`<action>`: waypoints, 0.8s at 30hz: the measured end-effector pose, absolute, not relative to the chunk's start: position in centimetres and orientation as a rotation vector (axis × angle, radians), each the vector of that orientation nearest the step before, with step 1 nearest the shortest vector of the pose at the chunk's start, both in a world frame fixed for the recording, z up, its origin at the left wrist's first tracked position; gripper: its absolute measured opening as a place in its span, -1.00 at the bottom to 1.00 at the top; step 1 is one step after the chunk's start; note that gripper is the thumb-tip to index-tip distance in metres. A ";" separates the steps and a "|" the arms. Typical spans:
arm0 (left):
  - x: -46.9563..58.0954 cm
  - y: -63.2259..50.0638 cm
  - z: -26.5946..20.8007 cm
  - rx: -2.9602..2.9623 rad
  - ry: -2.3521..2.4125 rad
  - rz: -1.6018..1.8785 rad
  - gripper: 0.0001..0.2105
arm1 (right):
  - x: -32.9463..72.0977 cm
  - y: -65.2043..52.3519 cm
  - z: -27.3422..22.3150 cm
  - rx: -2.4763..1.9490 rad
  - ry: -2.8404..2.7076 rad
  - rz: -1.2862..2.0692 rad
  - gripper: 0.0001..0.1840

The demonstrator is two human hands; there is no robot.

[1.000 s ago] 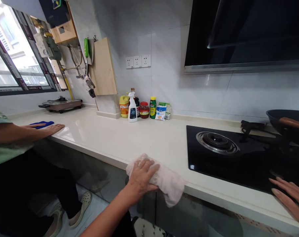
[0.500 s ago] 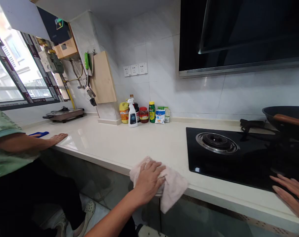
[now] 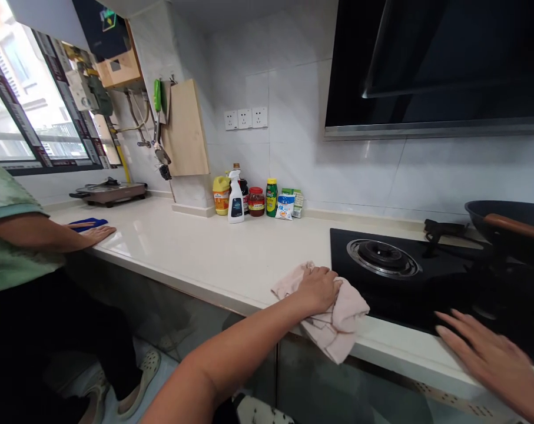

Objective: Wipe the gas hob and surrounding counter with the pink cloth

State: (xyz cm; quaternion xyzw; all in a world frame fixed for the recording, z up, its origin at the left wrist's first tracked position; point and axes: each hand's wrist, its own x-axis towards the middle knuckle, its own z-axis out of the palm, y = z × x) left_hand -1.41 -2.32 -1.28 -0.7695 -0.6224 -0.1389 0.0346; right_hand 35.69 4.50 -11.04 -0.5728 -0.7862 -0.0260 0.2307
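Note:
A pale pink cloth point(image 3: 344, 312) lies bunched on the front edge of the white countertop point(image 3: 196, 253), one corner hanging over the edge. My left hand point(image 3: 318, 290) presses down on it with the fingers curled into the fabric. The cloth touches the near left corner of the black glass gas hob point(image 3: 408, 300). My right hand point(image 3: 487, 350) is open, fingers spread and holding nothing, over the front edge of the hob and counter.
A dark wok point(image 3: 505, 221) sits on the hob's right side. Against the wall stand a white spray bottle point(image 3: 235, 200), a red-lidded jar point(image 3: 256, 203) and several other containers. At the left, another person's hand point(image 3: 99, 234) rests on the counter beside a blue cloth point(image 3: 88, 224).
My left hand has slid the pink cloth to the right along the counter, up to the hob. My right hand has come further into view, leftward. The camera view has shifted slightly.

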 end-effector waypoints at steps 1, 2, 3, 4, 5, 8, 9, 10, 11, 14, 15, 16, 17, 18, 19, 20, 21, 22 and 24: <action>-1.2 -1.5 -1.3 -2.334 -1.940 -0.430 -0.59 | 34.0 4.3 -10.8 -1.529 -2.230 -0.008 -0.27; -1.0 -0.9 -1.2 -2.303 -1.961 -0.431 -0.58 | 32.5 4.2 -10.6 -1.507 -2.271 0.028 -0.25; -0.9 -0.5 -1.2 -2.279 -1.977 -0.430 -0.57 | 31.1 4.2 -10.4 -1.499 -2.289 0.040 -0.23; -0.9 -0.3 -1.2 -2.261 -1.986 -0.429 -0.56 | 30.1 4.2 -10.3 -1.504 -2.286 0.026 -0.21; -1.0 -0.4 -1.2 -2.247 -1.990 -0.427 -0.54 | 29.4 4.2 -10.3 -1.509 -2.274 0.001 -0.21; -1.9 -1.8 -1.1 -2.252 -2.042 -0.344 -0.43 | 29.1 4.2 -10.3 -1.464 -2.268 -0.047 -0.25; -2.4 -2.6 -0.9 -2.263 -2.075 -0.293 -0.39 | 29.5 4.1 -10.3 -1.440 -2.282 -0.050 -0.27; -2.9 -3.6 -0.7 -2.279 -2.109 -0.239 -0.36 | 29.9 4.1 -10.3 -1.416 -2.298 -0.051 -0.28; -3.5 -4.5 -0.5 -2.294 -2.139 -0.189 -0.33 | 30.3 4.1 -10.3 -1.398 -2.313 -0.052 -0.29; -4.9 -7.1 0.2 -2.300 -2.190 -0.125 -0.27 | 31.1 4.1 -10.2 -1.361 -2.335 -0.068 -0.31; -5.3 -7.8 0.4 -2.282 -2.204 -0.123 -0.25 | 31.2 4.1 -10.3 -1.351 -2.332 -0.077 -0.32; -5.5 -8.4 0.5 -2.256 -2.210 -0.130 -0.24 | 31.2 4.1 -10.3 -1.341 -2.326 -0.086 -0.32; -5.7 -8.8 0.5 -2.228 -2.202 -0.144 -0.26 | 31.1 4.1 -10.4 -1.332 -2.317 -0.096 -0.32; -5.6 -9.1 0.5 -2.208 -2.179 -0.162 -0.29 | 31.0 4.0 -10.5 -1.326 -2.305 -0.104 -0.31; -5.5 -9.3 0.4 -2.197 -2.143 -0.185 -0.35 | 30.8 3.9 -10.5 -1.326 -2.294 -0.110 -0.31; -5.2 -9.4 0.3 -2.198 -2.098 -0.215 -0.43 | 30.7 3.7 -10.5 -1.331 -2.284 -0.113 -0.31; -4.7 -9.3 0.1 -2.209 -2.054 -0.250 -0.51 | 30.6 3.6 -10.5 -1.338 -2.275 -0.114 -0.31; -4.2 -9.1 -0.1 -2.229 -2.013 -0.294 -0.57 | 30.5 3.6 -10.5 -1.344 -2.268 -0.115 -0.30; -3.0 -8.5 -0.6 -2.281 -1.943 -0.424 -0.63 | 30.4 3.5 -10.4 -1.351 -2.260 -0.114 -0.30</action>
